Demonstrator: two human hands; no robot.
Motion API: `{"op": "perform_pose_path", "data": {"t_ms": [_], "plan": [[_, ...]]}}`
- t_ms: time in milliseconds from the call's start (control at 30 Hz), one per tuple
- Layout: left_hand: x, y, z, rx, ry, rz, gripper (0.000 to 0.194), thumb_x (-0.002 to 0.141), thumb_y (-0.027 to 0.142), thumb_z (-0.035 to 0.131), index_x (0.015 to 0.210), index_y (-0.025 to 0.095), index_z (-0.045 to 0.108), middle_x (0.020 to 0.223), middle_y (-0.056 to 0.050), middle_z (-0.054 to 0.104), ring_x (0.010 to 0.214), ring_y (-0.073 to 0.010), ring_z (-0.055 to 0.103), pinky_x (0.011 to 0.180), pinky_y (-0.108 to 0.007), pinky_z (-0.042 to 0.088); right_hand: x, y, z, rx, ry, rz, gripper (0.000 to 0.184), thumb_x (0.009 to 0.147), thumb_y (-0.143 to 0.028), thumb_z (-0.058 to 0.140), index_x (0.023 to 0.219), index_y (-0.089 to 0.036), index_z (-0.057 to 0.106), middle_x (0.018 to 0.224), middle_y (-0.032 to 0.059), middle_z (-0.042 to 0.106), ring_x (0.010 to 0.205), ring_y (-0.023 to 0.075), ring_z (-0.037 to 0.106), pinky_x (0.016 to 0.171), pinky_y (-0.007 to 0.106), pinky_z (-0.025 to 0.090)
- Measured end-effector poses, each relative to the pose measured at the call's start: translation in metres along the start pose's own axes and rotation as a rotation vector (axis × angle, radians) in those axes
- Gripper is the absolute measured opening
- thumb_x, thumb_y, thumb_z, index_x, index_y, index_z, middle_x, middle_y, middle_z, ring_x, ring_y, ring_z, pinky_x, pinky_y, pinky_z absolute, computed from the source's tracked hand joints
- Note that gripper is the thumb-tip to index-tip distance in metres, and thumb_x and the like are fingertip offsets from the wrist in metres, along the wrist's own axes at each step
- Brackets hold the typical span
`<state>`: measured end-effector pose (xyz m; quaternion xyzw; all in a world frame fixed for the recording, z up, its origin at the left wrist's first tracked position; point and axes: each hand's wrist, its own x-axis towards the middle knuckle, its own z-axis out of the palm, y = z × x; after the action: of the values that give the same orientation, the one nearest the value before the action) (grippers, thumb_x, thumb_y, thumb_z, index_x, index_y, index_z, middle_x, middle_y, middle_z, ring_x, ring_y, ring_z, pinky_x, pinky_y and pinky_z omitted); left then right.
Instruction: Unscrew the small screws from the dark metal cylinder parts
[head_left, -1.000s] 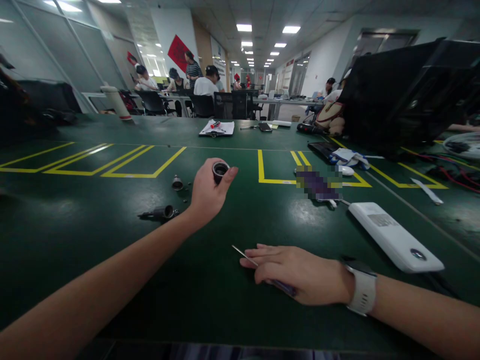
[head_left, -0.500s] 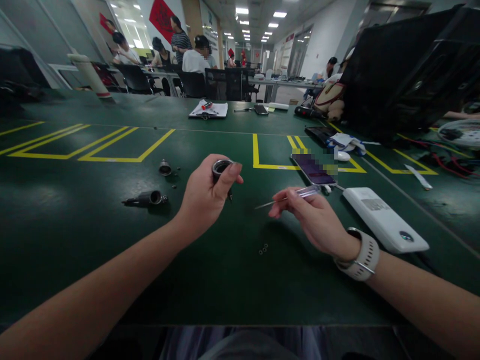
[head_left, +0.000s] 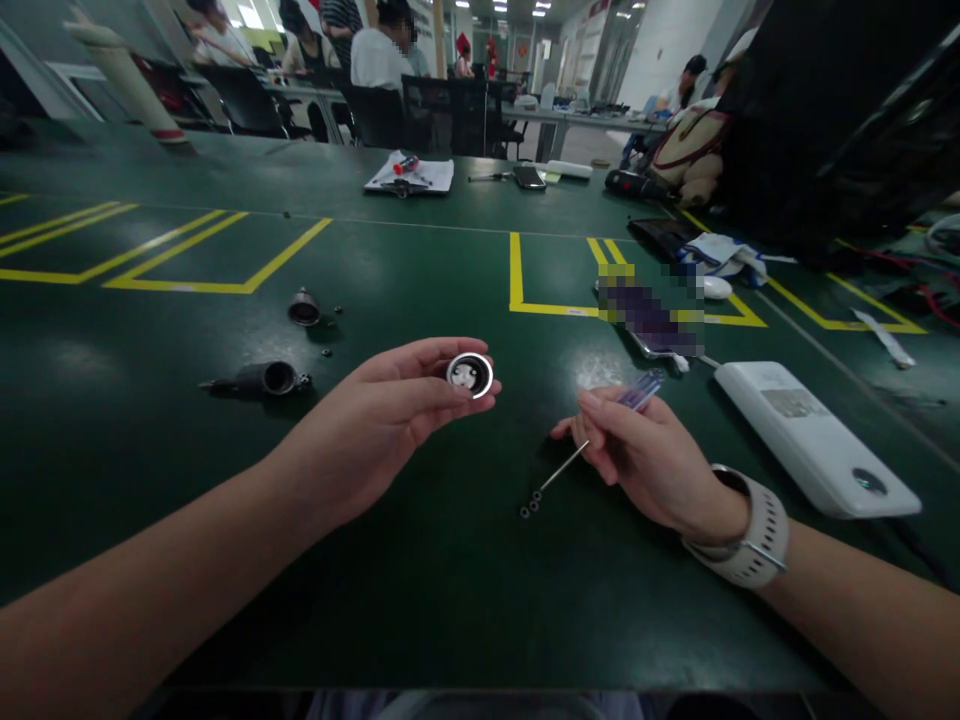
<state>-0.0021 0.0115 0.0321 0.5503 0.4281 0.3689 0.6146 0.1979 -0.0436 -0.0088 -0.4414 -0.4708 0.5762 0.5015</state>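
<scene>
My left hand (head_left: pixel 409 415) is closed on a round metal housing (head_left: pixel 471 375), its open end tilted toward me and pale parts showing inside. In my right hand (head_left: pixel 637 440) is a thin screwdriver (head_left: pixel 564 466) with a clear purplish handle, its shaft pointing down and left. The tip is at or just beside a few small metal rings (head_left: pixel 530 505) on the table; whether it touches them I cannot tell. Left of my left hand lie a dark cylindrical part with a pointed end (head_left: pixel 259 379) and a small cup-shaped metal part (head_left: pixel 304 308).
Tiny loose parts (head_left: pixel 327 352) are near the metal cup. To the right are a phone (head_left: pixel 651 318) and a white power bank (head_left: pixel 814 435) with a cable. Farther back lie a clipboard with paper (head_left: pixel 411 176), a cloth (head_left: pixel 724 258) and a bag (head_left: pixel 686 150). People sit beyond.
My left hand has turned the housing so its opening faces me. The screwdriver has swung downward, bringing its tip to the small rings. The view has tilted down.
</scene>
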Motion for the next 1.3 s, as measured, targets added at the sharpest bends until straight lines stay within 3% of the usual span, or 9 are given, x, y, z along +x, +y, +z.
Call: {"op": "perform_pose_path", "data": {"t_ms": [67, 167, 233, 300, 433, 633, 767, 967, 1300], "plan": [[0.000, 0.000, 0.001, -0.004, 0.003, -0.008, 0.026, 0.072, 0.008, 0.056, 0.093, 0.018, 0.066, 0.093, -0.007, 0.067, 0.090, -0.0244, 0.065, 0.078, -0.041, 0.057, -0.001, 0.001, 0.000, -0.029, -0.014, -0.003, 0.035, 0.086, -0.035, 0.050, 0.054, -0.021, 0.052, 0.039, -0.0080, 0.042, 0.040, 0.0087, 0.041, 0.082, 0.034, 0.045], [-0.001, 0.000, 0.002, -0.010, 0.021, -0.011, 0.025, 0.072, 0.007, 0.055, 0.092, 0.018, 0.066, 0.093, -0.007, 0.067, 0.091, -0.0241, 0.065, 0.079, -0.041, 0.057, -0.003, 0.002, 0.001, -0.079, -0.014, 0.007, 0.034, 0.085, -0.037, 0.052, 0.055, -0.020, 0.051, 0.042, -0.0075, 0.043, 0.039, 0.0079, 0.041, 0.061, 0.028, 0.046], [-0.001, 0.000, 0.002, -0.012, 0.023, -0.006, 0.025, 0.073, 0.007, 0.055, 0.092, 0.018, 0.067, 0.094, -0.007, 0.067, 0.092, -0.0239, 0.065, 0.078, -0.041, 0.057, -0.007, 0.000, 0.002, -0.156, -0.008, 0.004, 0.034, 0.084, -0.039, 0.053, 0.056, -0.020, 0.052, 0.045, -0.0062, 0.045, 0.038, 0.0077, 0.041, 0.047, 0.024, 0.039], [-0.002, -0.002, 0.003, 0.003, 0.008, 0.005, 0.026, 0.073, 0.008, 0.055, 0.093, 0.019, 0.067, 0.094, -0.007, 0.067, 0.093, -0.0241, 0.064, 0.077, -0.041, 0.057, -0.010, -0.002, 0.003, -0.283, -0.006, -0.031, 0.034, 0.084, -0.040, 0.054, 0.057, -0.019, 0.054, 0.049, -0.0046, 0.047, 0.041, 0.0081, 0.043, 0.043, 0.023, 0.034], [-0.003, -0.004, 0.005, 0.005, -0.022, -0.007, 0.025, 0.071, 0.010, 0.058, 0.092, 0.019, 0.068, 0.095, -0.006, 0.068, 0.093, -0.0246, 0.064, 0.076, -0.041, 0.058, -0.013, -0.002, 0.003, -0.396, 0.017, -0.062, 0.033, 0.084, -0.038, 0.055, 0.058, -0.018, 0.057, 0.052, -0.0027, 0.050, 0.049, 0.0096, 0.046, 0.046, 0.024, 0.035], [-0.005, -0.007, 0.007, -0.008, -0.037, -0.052, 0.024, 0.069, 0.009, 0.058, 0.089, 0.018, 0.068, 0.096, -0.007, 0.069, 0.090, -0.0240, 0.065, 0.078, -0.040, 0.056, -0.006, -0.004, 0.007, 0.021, 0.132, -0.040, 0.034, 0.083, -0.036, 0.054, 0.054, -0.019, 0.056, 0.047, -0.0025, 0.048, 0.050, 0.0112, 0.047, 0.055, 0.026, 0.043], [-0.007, -0.009, 0.008, 0.044, -0.051, -0.058, 0.028, 0.069, 0.008, 0.056, 0.092, 0.019, 0.067, 0.096, -0.006, 0.069, 0.091, -0.0238, 0.065, 0.078, -0.040, 0.055, -0.010, -0.010, 0.011, 0.072, 0.172, -0.199, 0.028, 0.082, -0.037, 0.054, 0.060, -0.020, 0.059, 0.053, -0.0003, 0.053, 0.059, 0.0152, 0.054, 0.063, 0.031, 0.047], [-0.010, -0.013, 0.012, 0.068, -0.057, -0.049, 0.031, 0.068, 0.007, 0.053, 0.092, 0.021, 0.065, 0.099, -0.005, 0.068, 0.093, -0.0229, 0.063, 0.079, -0.039, 0.054, -0.023, -0.007, 0.014, -0.205, 0.079, -0.419, 0.021, 0.087, -0.032, 0.048, 0.078, -0.022, 0.064, 0.074, 0.0042, 0.063, 0.078, 0.0202, 0.059, 0.072, 0.036, 0.047], [-0.012, -0.016, 0.018, 0.028, -0.039, -0.040, 0.029, 0.068, 0.008, 0.052, 0.092, 0.019, 0.063, 0.095, -0.005, 0.068, 0.095, -0.0223, 0.063, 0.081, -0.038, 0.052, -0.030, -0.014, 0.021, -0.708, -0.128, -0.642, 0.020, 0.083, -0.011, 0.049, 0.097, -0.022, 0.057, 0.085, 0.0050, 0.064, 0.083, 0.0189, 0.059, 0.075, 0.036, 0.048]]}}
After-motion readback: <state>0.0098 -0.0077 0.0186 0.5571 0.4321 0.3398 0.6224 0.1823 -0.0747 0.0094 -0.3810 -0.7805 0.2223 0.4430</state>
